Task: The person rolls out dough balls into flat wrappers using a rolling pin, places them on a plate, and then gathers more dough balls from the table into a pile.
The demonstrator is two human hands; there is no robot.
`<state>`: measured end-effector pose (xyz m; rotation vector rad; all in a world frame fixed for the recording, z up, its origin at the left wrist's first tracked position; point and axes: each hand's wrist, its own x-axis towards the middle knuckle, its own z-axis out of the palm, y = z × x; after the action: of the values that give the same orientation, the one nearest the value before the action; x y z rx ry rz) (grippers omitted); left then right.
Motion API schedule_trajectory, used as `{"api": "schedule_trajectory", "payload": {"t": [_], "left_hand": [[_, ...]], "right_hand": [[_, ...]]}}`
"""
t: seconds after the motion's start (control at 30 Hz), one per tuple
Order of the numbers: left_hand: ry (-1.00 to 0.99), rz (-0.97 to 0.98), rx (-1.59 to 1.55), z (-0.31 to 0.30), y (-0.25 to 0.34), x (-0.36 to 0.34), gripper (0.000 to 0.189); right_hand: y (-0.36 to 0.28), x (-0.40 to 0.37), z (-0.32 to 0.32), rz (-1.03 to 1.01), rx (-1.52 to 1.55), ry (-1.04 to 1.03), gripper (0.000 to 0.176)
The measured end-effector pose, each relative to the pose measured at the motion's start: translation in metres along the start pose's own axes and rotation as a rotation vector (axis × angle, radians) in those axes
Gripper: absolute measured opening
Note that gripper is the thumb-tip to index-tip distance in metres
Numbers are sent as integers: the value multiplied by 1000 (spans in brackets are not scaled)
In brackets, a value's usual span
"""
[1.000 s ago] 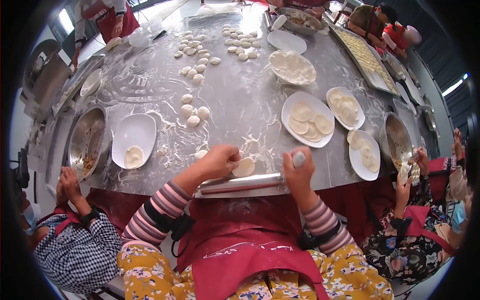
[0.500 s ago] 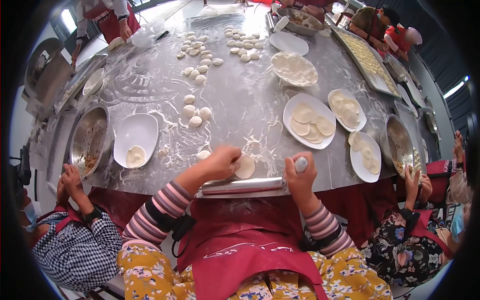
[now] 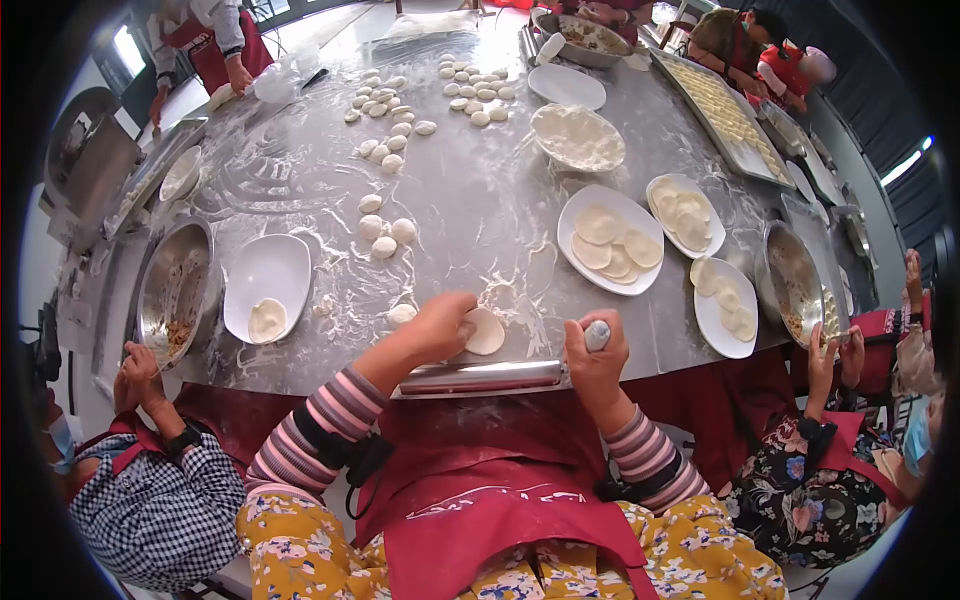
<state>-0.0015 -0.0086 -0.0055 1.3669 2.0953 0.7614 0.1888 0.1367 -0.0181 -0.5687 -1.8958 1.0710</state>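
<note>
In the head view, my left hand [image 3: 444,326] pinches the near-left edge of a round, flat dough wrapper [image 3: 486,332] on the floured table. My right hand [image 3: 598,360] is wrapped round the grey handle [image 3: 597,334] of a metal rolling pin. The pin's shiny roller [image 3: 480,376] lies along the table's front edge, just nearer to me than the wrapper. Beside my left hand sits a small dough ball [image 3: 401,315], partly dusted with flour.
Several dough pieces [image 3: 384,228] lie further back. At right are plates of wrappers [image 3: 625,284] and a flour bowl [image 3: 578,138]. Filling bowls [image 3: 180,290] stand at both sides. Co-workers flank me, a person's hands [image 3: 142,375] at left and another's [image 3: 824,365] at right.
The view has shifted slightly. My left hand has moved a little against the wrapper, still at its edge. My right hand keeps its hold on the rolling pin.
</note>
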Motion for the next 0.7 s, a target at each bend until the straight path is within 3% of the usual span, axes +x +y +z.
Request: {"api": "schedule_trajectory", "payload": {"t": [0.03,0.1,0.3,0.37,0.47,0.57,0.7], "left_hand": [[0,8,-41,1,0,-3,19],[-13,-1,-47,-1,9,-5,19],[-20,-70,-27,-4,19,13,18],[-66,-51,1,2,15,16,18],[35,-88,-150,2,5,9,17],[19,-56,-192,0,5,0,17],[36,-27,-133,-3,20,1,15]], "right_hand": [[-1,5,4,6,1,6,21],[-3,33,20,-184,-87,73,21],[9,60,43,-231,-94,40,20],[4,40,26,-205,-101,28,20],[-3,7,4,-158,-126,52,21],[0,-2,2,8,5,16,21],[10,55,41,-213,-130,68,20]]}}
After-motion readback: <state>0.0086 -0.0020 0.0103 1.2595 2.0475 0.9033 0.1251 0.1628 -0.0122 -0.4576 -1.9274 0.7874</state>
